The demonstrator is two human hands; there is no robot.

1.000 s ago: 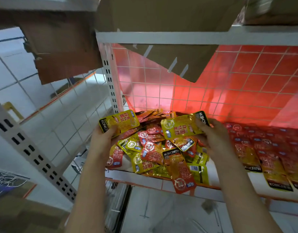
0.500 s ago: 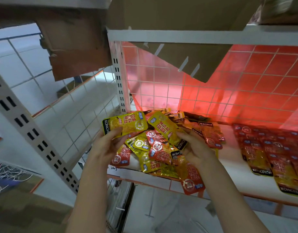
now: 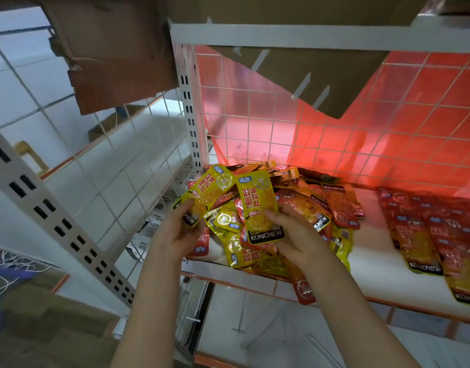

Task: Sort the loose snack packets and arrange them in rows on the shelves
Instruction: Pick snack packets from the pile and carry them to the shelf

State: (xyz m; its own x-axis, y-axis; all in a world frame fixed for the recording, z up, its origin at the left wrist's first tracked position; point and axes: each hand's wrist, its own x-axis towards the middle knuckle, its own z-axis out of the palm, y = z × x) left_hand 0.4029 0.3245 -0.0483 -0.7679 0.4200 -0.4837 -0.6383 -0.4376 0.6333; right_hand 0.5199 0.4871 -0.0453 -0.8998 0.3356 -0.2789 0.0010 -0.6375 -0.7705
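**Yellow packets picked out of the pile, ready to be gathered**

The work looks to be in the sorting step: each hand holds one yellow snack packet above the loose pile (image 3: 294, 216) heaped at the left end of the white shelf (image 3: 374, 264). The left hand (image 3: 179, 229) grips a yellow packet (image 3: 208, 192) by its lower end, tilted up to the right. The right hand (image 3: 294, 235) pinches an upright yellow Konchew packet (image 3: 259, 208), thumb on its front, the label end down. The two packets almost meet at their top corners.

The next move probably calls for stacking the two together in one hand, faces matched, then laying them down as a row. Arranged red packets (image 3: 424, 235) already cover the right end of the shelf, with a bare white strip between them and the pile; that strip is the open room.

Mind the edges: one red packet (image 3: 304, 288) hangs over the front lip, and the wire grid back (image 3: 334, 144) and slotted upright (image 3: 188, 115) close in the rear and the left corner. A cardboard flap (image 3: 321, 83) hangs low overhead.
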